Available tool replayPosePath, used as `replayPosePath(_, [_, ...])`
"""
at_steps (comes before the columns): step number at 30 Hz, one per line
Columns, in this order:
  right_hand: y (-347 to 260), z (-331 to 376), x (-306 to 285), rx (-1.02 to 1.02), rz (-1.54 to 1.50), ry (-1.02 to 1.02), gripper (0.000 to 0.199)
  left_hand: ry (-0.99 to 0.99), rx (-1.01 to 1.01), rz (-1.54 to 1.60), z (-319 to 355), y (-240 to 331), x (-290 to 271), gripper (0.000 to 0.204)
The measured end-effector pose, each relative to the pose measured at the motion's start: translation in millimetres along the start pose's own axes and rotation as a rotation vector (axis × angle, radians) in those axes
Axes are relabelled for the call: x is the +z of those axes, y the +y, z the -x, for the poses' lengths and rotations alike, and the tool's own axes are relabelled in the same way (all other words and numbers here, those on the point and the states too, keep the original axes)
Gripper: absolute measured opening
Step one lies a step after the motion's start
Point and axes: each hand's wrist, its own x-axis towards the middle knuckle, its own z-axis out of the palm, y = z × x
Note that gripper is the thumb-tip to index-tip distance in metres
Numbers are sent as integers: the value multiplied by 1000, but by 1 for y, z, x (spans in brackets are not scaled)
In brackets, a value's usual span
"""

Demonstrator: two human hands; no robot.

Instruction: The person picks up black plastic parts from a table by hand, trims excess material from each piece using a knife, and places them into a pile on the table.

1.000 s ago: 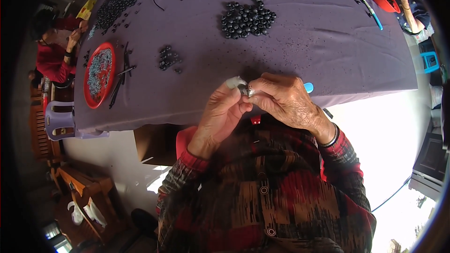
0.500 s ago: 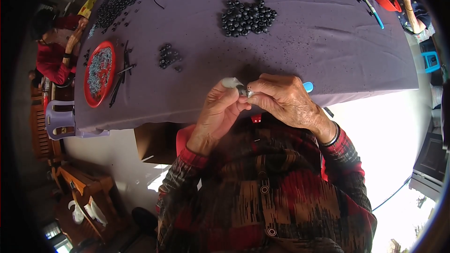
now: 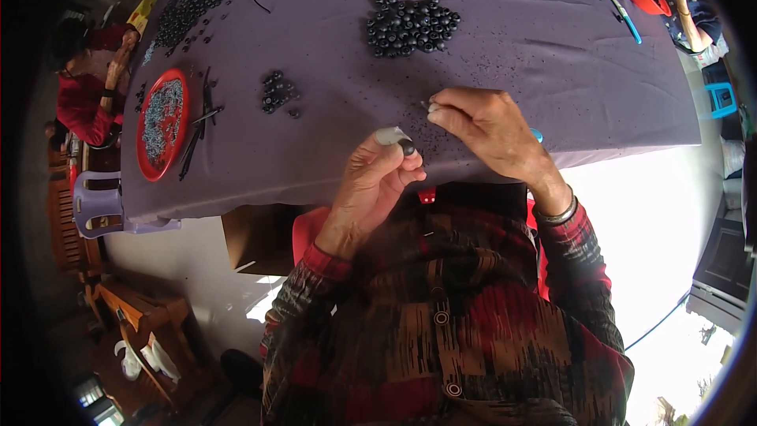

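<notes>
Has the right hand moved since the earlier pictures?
Yes: the right hand has moved forward, away from the left hand and closer to the cluster of black beads straight ahead.

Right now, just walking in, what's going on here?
A person in a dark patterned shirt, at a purple-grey cloth-covered table, pinches a small, round black piece in the left hand, which has white wrapping on a finger. The right hand is apart from it, over the table, closed in a pinch; whether it holds anything is too small to tell. Ahead lie a small cluster and larger piles of black pieces.
</notes>
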Motion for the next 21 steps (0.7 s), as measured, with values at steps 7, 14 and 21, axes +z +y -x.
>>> replayPosePath(7, [-14,7,0,-1,-202,-111,22,-37,-23,9,-2,1,-4,18])
replayPosePath(14, [-7,8,26,131,-719,-165,13,-44,-72,-38,-5,0,0,17])
replayPosePath(21, [-13,5,19,279,-756,-141,16,-46,-104,10,-4,1,6,23])
